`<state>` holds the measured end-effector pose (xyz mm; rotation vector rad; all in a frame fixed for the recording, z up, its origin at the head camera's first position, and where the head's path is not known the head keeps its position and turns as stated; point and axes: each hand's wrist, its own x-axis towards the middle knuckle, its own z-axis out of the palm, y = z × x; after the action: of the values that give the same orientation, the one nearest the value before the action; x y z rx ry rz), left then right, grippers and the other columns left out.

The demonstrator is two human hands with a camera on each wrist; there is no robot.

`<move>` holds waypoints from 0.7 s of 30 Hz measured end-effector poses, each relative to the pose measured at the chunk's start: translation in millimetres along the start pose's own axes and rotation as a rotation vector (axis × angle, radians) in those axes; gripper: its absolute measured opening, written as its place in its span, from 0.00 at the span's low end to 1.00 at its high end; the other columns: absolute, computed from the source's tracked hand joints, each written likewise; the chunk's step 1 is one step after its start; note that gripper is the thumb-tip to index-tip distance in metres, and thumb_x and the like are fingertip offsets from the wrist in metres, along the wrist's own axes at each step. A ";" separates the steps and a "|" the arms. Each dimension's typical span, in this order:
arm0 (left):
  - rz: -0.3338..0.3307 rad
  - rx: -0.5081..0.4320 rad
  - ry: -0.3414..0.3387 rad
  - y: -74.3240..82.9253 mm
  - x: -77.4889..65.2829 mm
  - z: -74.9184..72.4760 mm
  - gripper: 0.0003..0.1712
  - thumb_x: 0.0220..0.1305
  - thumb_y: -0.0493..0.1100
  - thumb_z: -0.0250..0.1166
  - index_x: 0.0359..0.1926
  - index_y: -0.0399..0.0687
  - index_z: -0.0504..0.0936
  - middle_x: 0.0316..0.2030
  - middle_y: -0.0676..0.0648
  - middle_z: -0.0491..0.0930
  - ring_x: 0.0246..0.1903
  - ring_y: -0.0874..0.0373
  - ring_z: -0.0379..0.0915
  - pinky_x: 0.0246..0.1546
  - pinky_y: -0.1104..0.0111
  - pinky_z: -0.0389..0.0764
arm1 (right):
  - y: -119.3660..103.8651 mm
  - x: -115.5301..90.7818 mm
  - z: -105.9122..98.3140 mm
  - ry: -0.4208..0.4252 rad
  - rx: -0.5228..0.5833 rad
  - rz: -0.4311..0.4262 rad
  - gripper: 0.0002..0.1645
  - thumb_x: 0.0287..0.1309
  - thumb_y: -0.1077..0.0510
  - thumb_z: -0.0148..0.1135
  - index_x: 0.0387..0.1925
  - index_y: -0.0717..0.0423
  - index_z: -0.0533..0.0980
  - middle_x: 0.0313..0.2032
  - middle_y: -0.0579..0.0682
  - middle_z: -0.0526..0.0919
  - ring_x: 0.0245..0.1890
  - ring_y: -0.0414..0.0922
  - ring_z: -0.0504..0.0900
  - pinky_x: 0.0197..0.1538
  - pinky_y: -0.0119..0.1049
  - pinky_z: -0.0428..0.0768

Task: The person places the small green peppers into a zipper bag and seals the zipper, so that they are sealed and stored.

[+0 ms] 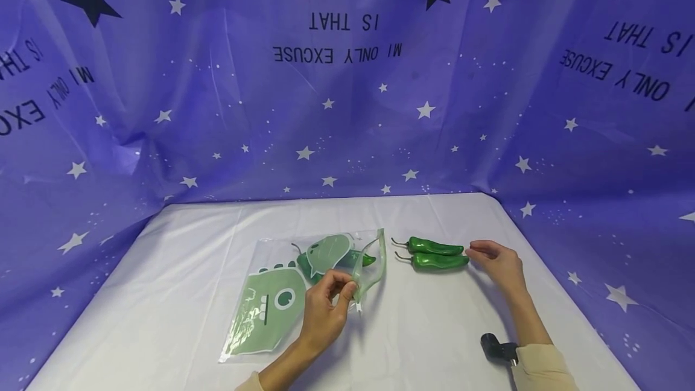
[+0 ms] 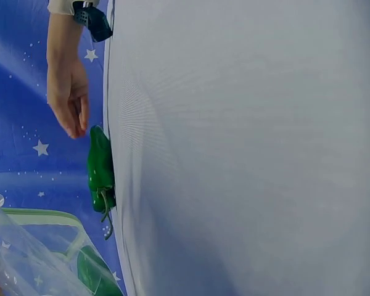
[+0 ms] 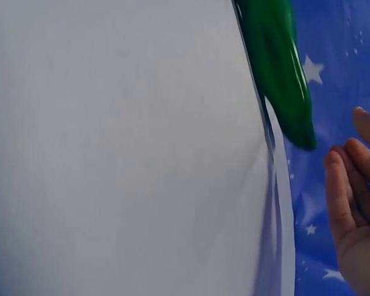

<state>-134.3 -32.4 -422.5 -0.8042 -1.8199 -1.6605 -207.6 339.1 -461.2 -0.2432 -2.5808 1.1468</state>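
My left hand pinches the rim of a clear zip bag with green monster prints, which lies on the table with its mouth spread to the right. Inside it a green chili pepper shows, partly covered by the print. Two more glossy green peppers lie side by side right of the bag, an upper pepper and a lower pepper, stems toward the bag. Just beyond their tips is my right hand, fingers relaxed and holding nothing. A small gap separates its fingertips from the pepper tip in the right wrist view.
A white cloth covers the table. Purple curtains with stars and lettering hang behind it and along both sides. A black wrist camera sits at the right sleeve.
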 end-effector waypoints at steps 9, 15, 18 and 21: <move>0.011 0.015 0.000 0.5 -0.4 -0.5 0.09 0.53 0.19 0.61 0.33 0.31 0.74 0.25 0.39 0.78 0.23 0.49 0.78 0.28 0.69 0.81 | 13.0 0.8 -5.6 -0.136 -0.028 0.017 0.28 0.54 0.40 0.66 0.49 0.56 0.80 0.45 0.57 0.83 0.49 0.56 0.78 0.50 0.47 0.70; 0.043 0.029 0.007 -1.0 -1.0 -0.7 0.10 0.53 0.19 0.62 0.33 0.32 0.73 0.25 0.40 0.78 0.23 0.49 0.77 0.28 0.70 0.81 | 17.3 2.0 2.8 -0.168 -0.037 0.003 0.26 0.54 0.43 0.67 0.47 0.57 0.80 0.44 0.58 0.84 0.47 0.57 0.79 0.49 0.48 0.73; 0.048 0.029 0.006 -1.6 -1.7 -0.6 0.10 0.54 0.19 0.62 0.33 0.32 0.73 0.26 0.40 0.78 0.23 0.50 0.78 0.28 0.70 0.81 | 19.4 2.7 5.0 -0.177 -0.035 0.009 0.26 0.54 0.43 0.68 0.46 0.58 0.80 0.44 0.58 0.84 0.48 0.57 0.79 0.50 0.50 0.72; 0.043 0.030 0.004 -1.0 -2.1 -0.9 0.09 0.54 0.20 0.62 0.33 0.32 0.73 0.26 0.40 0.78 0.24 0.49 0.78 0.28 0.70 0.81 | 22.3 3.1 6.0 -0.196 -0.011 0.009 0.26 0.54 0.44 0.67 0.47 0.58 0.80 0.44 0.57 0.84 0.47 0.55 0.79 0.49 0.45 0.73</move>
<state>-133.6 -33.5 -424.6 -0.8205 -1.8083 -1.6032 -211.9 350.7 -481.0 -0.1521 -2.7584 1.2150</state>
